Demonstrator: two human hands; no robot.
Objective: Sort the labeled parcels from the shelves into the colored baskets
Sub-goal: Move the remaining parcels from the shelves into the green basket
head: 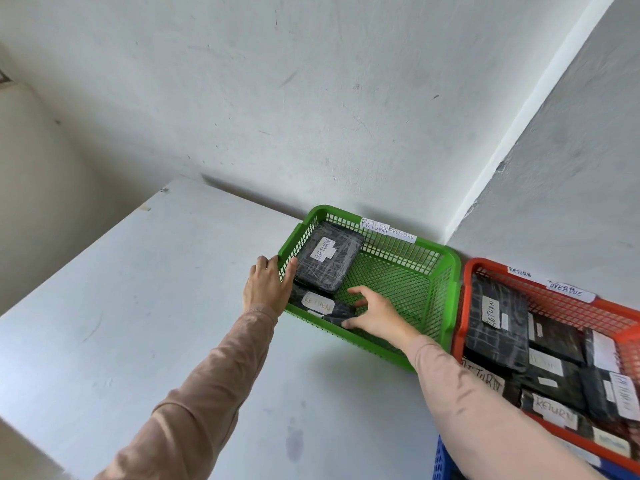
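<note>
A green basket stands at the far edge of the white counter, against the wall and near the corner of the room. On its far rim there is a paper label with the words "RETURN OVERDUE".

The left hand holds the short left wall of this basket. The thumb lies over the rim on the inner side, and the other fingers, pressed together, are on the outer side.

The right hand is inside the basket, at its near left part. It grips the right end of a small black parcel which carries a white "RETURN" label. The thumb is spread away above, and the other fingers are curled at the end of the parcel and under it. This parcel lies low in the near left corner of the basket.

A bigger black parcel, also marked "RETURN", lies tilted in the far left corner of the same basket. Its near edge is over the small one.

Just beside the green basket, on its right side, there is a red basket with many black parcels, most with "RETURN" labels. At the near right, a corner of a blue basket is visible. Both arms wear long beige-pink sleeves.
</note>
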